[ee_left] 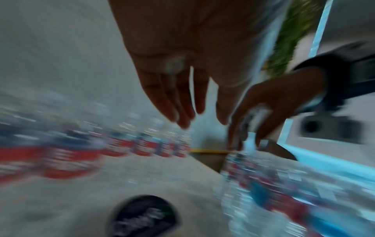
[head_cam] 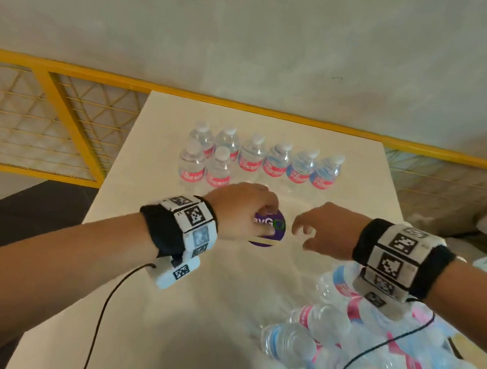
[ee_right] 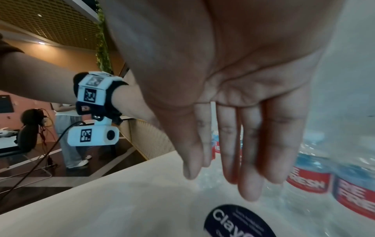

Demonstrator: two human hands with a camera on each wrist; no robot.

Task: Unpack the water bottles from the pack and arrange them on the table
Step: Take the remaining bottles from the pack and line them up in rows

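Several small water bottles [head_cam: 253, 157] with red and blue labels stand upright at the far side of the white table [head_cam: 187, 272], a back row with two more [head_cam: 206, 168] in front at its left. The torn plastic pack [head_cam: 354, 343] lies at the near right with several bottles still in it. My left hand [head_cam: 259, 216] hovers just right of the two front bottles, fingers relaxed and holding nothing; the blurred left wrist view [ee_left: 201, 118] shows the same. My right hand [head_cam: 302, 230] hangs beside it over the table, its palm open and bare [ee_right: 223, 181].
A round dark sticker [head_cam: 272, 235] marks the table under my hands. A yellow mesh railing [head_cam: 62, 113] runs behind and left of the table. Cables trail from both wristbands over the pack. A person [ee_right: 67, 136] stands in the background off the table's left side.
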